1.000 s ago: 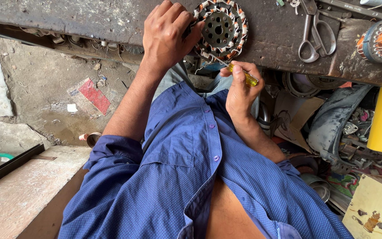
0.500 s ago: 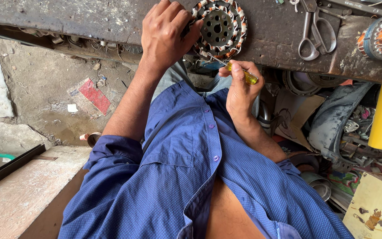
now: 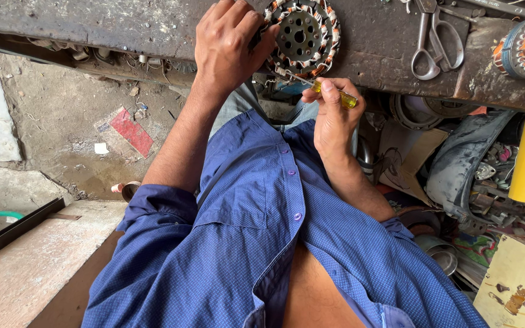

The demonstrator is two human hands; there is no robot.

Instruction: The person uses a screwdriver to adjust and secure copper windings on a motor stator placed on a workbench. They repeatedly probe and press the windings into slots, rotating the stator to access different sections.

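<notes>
While left hand [image 3: 229,45] grips the stator [image 3: 302,33], right hand [image 3: 332,112] apparently pinches a screwdriver [image 3: 329,91].

Rough worn metal bench [image 3: 123,24], glossy plastic screwdriver handle [image 3: 343,97], steel scissors [image 3: 435,39]

The person wears a blue shirt [image 3: 244,243] with tiny dots all over it. Small purple buttons [image 3: 297,215] run down the front in a line. The shirt hangs open low down, and the bare belly shows in the gap. There is a pocket [image 3: 229,203] on the chest. Both sleeves are rolled up past the elbows into thick folds, so the arms are bare. The left hand [image 3: 226,45] and the right hand [image 3: 335,115] have no gloves and no rings.
</notes>
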